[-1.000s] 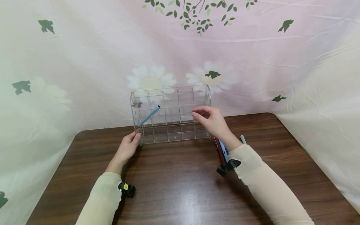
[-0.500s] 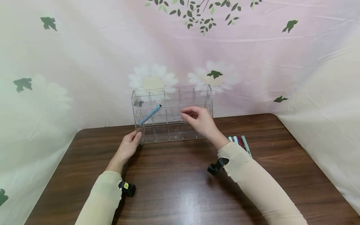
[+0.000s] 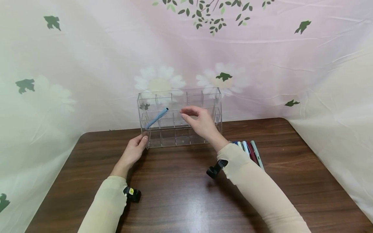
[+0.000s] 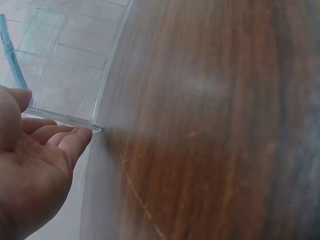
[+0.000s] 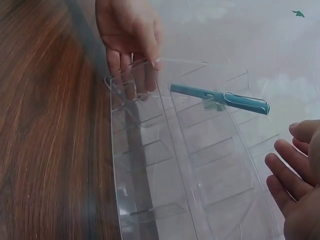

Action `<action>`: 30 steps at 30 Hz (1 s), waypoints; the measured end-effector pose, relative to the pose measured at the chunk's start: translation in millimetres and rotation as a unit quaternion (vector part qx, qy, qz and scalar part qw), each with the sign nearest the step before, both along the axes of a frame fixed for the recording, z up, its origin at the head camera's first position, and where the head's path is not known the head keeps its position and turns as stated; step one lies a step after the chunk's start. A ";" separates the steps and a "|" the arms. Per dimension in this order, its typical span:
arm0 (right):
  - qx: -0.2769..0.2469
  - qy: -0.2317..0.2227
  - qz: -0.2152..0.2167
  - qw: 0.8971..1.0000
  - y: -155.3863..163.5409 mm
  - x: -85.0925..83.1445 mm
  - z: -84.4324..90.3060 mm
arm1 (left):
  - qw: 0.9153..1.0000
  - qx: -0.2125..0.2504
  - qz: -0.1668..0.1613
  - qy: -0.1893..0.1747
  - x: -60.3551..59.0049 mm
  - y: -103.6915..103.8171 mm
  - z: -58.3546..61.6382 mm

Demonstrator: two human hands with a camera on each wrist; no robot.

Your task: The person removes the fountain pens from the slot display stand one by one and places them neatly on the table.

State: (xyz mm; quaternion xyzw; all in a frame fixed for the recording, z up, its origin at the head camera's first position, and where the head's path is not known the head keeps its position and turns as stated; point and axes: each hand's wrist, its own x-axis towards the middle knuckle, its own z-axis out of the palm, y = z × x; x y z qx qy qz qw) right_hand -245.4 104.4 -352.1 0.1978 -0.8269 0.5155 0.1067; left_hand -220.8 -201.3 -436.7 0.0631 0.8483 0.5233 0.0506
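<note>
A clear acrylic pen organizer (image 3: pixel 183 140) with tiers of divided compartments stands at the back of the table. My left hand (image 3: pixel 132 154) grips its left side panel, thumb at the front edge and fingers around the outer face, as the left wrist view shows. A capped blue pen (image 3: pixel 157 118) leans to the right in the leftmost middle-tier compartment; its clip shows on the pen (image 5: pixel 220 98) in the right wrist view. My right hand (image 3: pixel 201 124) hovers before the organizer, right of the pen, its fingers loosely bent and nothing between them.
Several capped pens (image 3: pixel 252 152), among them white, light blue, dark red and grey-green ones, lie side by side right of the organizer, partly behind my right sleeve. A printed cloth backdrop (image 3: pixel 102 81) hangs right behind the wooden table (image 3: pixel 175 181).
My right hand has moved left along the organizer toward the blue pen, uncovering the row of pens on the table. The left hand keeps its grip; the blue pen stays leaning.
</note>
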 end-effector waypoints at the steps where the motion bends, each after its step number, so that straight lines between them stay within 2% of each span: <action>1: -0.007 0.000 0.003 1.000 -1.6 -0.8 0.2 | 1.000 0.004 0.000 -0.002 -0.2 -0.1 0.2; 7: -0.016 -0.001 0.029 0.999 -14.3 -7.7 -1.0 | 1.000 0.001 -0.001 -0.005 -0.8 0.7 -1.4; 16: -0.002 -0.004 0.032 0.999 -35.2 -15.7 3.3 | 1.000 0.006 0.000 -0.006 0.4 1.8 -0.2; 23: 0.019 -0.007 0.020 1.000 -43.6 -20.8 4.1 | 1.000 0.007 -0.002 -0.010 -0.1 0.5 0.1; 30: 0.017 -0.008 0.009 1.000 -51.6 -24.9 3.0 | 1.000 0.008 0.002 -0.012 -0.1 0.1 -0.8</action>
